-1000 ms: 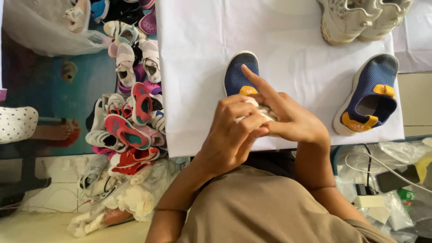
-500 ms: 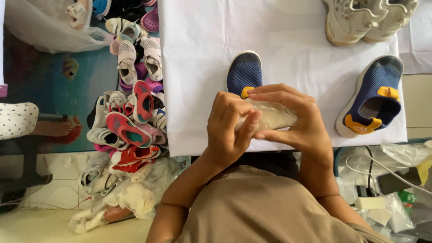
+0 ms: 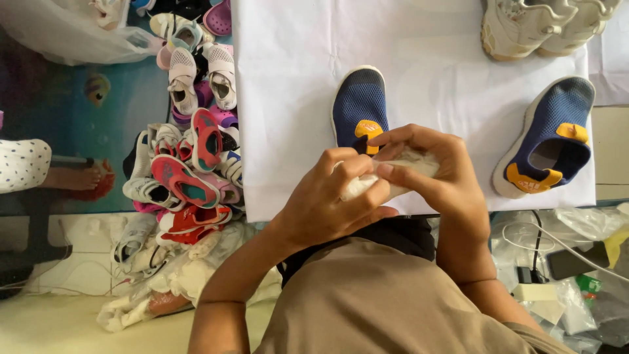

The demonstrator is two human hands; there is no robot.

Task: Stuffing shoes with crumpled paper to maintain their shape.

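Both hands, left [image 3: 331,200] and right [image 3: 436,177], have fingers curled tight around a white wad [image 3: 393,176] at the near edge of the white sheet [image 3: 295,78]. Beyond on the sheet: blue shoes [image 3: 359,108], then beige sneakers [image 3: 537,23]. Shoe pile [image 3: 190,157] left of the sheet on the floor.

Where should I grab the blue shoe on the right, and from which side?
Judging by its pose, take the right shoe at the heel collar, near the orange tab, coming from the near edge of the white sheet. It lies upright, opening up, heel toward the person, toe pointing away, with bare sheet around it.
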